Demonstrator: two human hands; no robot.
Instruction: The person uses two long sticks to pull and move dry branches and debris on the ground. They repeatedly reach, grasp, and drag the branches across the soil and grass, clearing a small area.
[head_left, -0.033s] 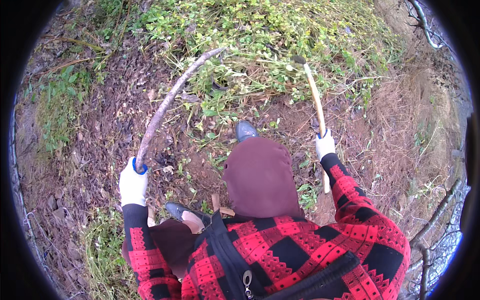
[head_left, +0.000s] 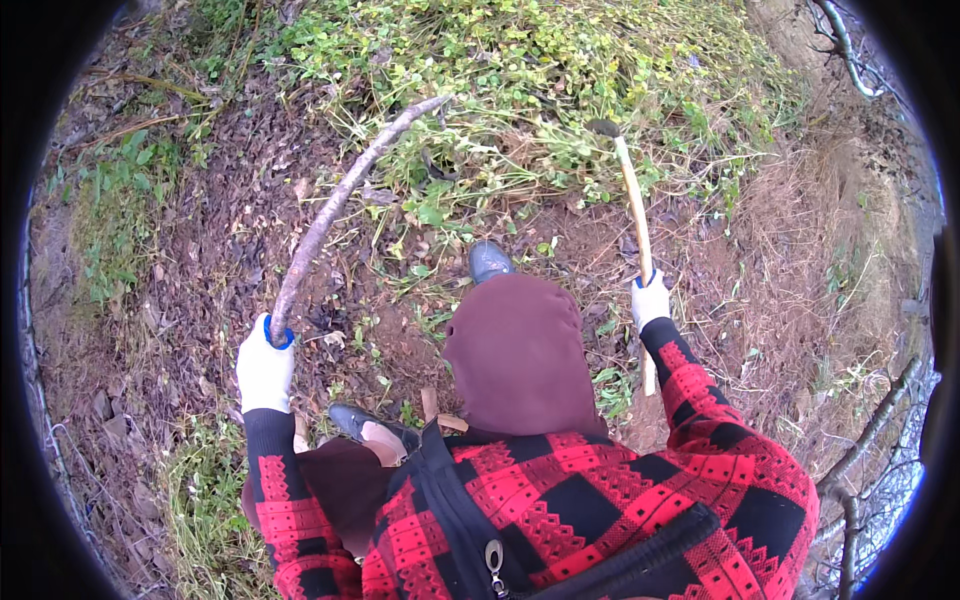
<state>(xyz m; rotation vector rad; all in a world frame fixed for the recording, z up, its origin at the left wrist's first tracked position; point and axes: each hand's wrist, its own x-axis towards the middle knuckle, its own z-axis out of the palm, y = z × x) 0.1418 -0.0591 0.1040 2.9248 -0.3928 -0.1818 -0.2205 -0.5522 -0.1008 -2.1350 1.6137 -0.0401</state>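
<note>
My left hand (head_left: 264, 372), in a white glove with blue trim, is closed around the lower end of a curved stick (head_left: 338, 203). The stick arcs up and right, its tip over low green plants (head_left: 540, 60). My right hand (head_left: 650, 302), gloved alike, is wrapped round the pale wooden handle of a long tool (head_left: 634, 196). The handle's butt sticks out below that hand. At its far end a dark head (head_left: 603, 127) lies among the leaves; its full shape is hidden.
My shoe (head_left: 489, 261) stands at the edge of the plants, the other shoe (head_left: 372, 424) further back on leaf-strewn soil. Dry grass (head_left: 800, 270) covers the right side. Bare branches (head_left: 850, 45) reach in at the right rim.
My right hand and the wooden-handled tool have shifted slightly down, and the dark head a little to the right. My left hand and the stick have hardly moved.
</note>
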